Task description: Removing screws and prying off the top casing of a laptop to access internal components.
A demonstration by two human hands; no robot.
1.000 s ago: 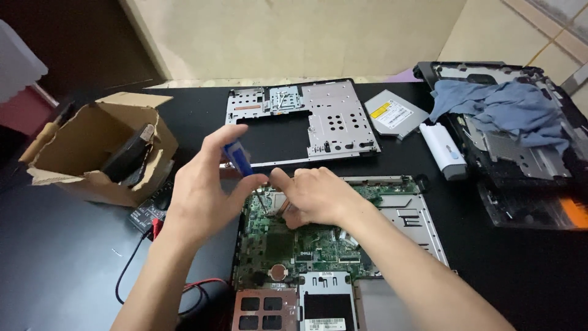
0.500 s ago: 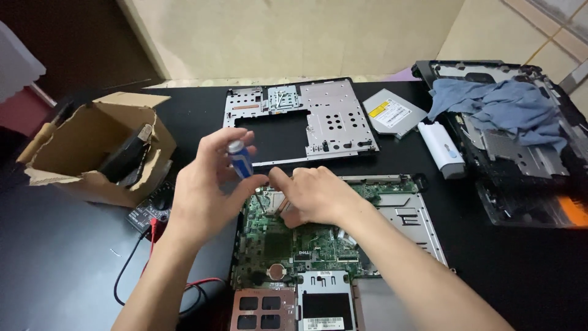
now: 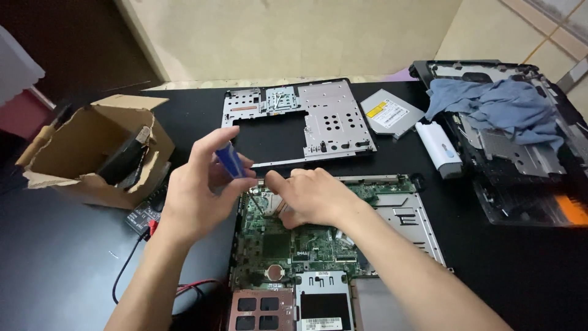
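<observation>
While left hand [image 3: 199, 193] grips it — blue-handled screwdriver [image 3: 231, 162], tilted.

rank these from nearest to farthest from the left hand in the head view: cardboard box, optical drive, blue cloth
Left hand holds a blue screwdriver.
1. cardboard box, just to its left
2. optical drive, up and to the right
3. blue cloth, far right

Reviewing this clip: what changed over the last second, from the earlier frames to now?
Very little. The left hand kept its grip on the blue screwdriver, whose handle shifted slightly in the fingers while the tip stayed down at the green circuit board. The right hand stayed resting on the board beside the tip. Nothing was picked up or let go. The cardboard box, metal cover and blue cloth did not move.
</observation>
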